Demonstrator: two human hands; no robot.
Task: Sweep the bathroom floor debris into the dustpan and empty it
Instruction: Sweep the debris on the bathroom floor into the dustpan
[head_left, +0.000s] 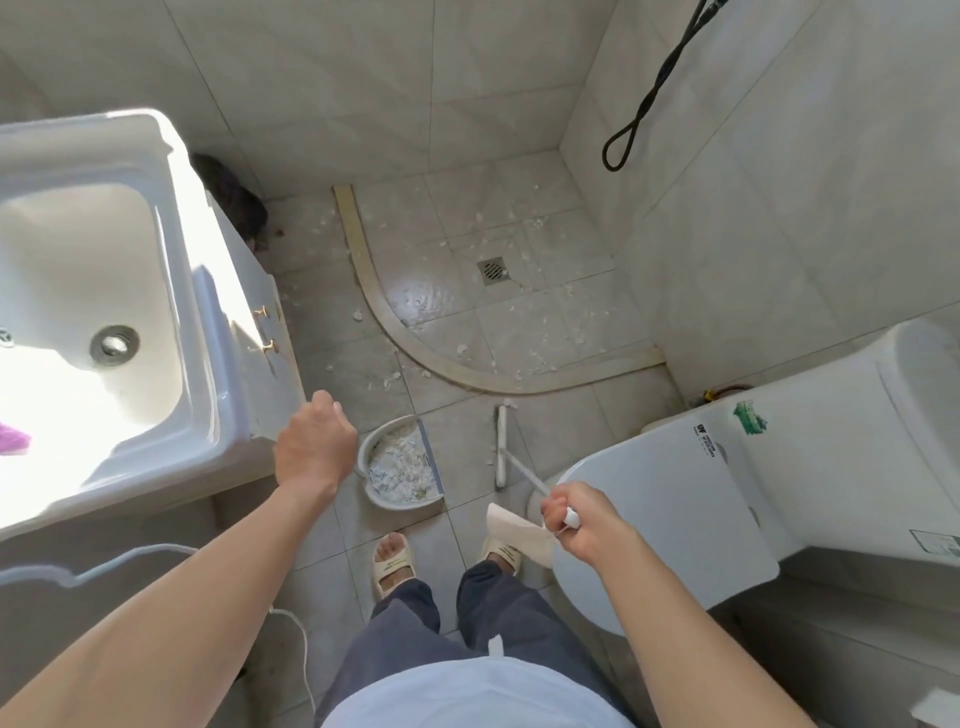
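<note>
The head camera looks straight down at both bare forearms reaching forward over a tiled bathroom floor (322, 582).

The left hand (315, 446) is held out at the corner of the white sink cabinet (244, 332), back of the hand upward, fingers curled under into a fist. It appears to grip the upright handle of the dustpan (400, 465), but the handle itself is hidden beneath the hand, so this cannot be told for certain. The dustpan stands on the floor just beyond the hand, its open mouth facing right, and it holds a heap of white paper scraps (402, 467).

The right hand (582, 522) is raised in front of the closed toilet lid (670, 514), fingers wrapped round the top end of the white broom handle (530, 478). The handle slants down and to the left to the narrow broom head (501, 447), which rests on the floor just to the right of the dustpan's mouth, apart from it. A folded piece of paper (517, 532) hangs from the same hand, pinched along with the handle.

More debris (488, 228) lies scattered over the shower floor around the square drain (491, 270) and along the curved threshold strip (374, 312). The person's feet in pale slippers (392, 564) stand just behind the dustpan.
</note>
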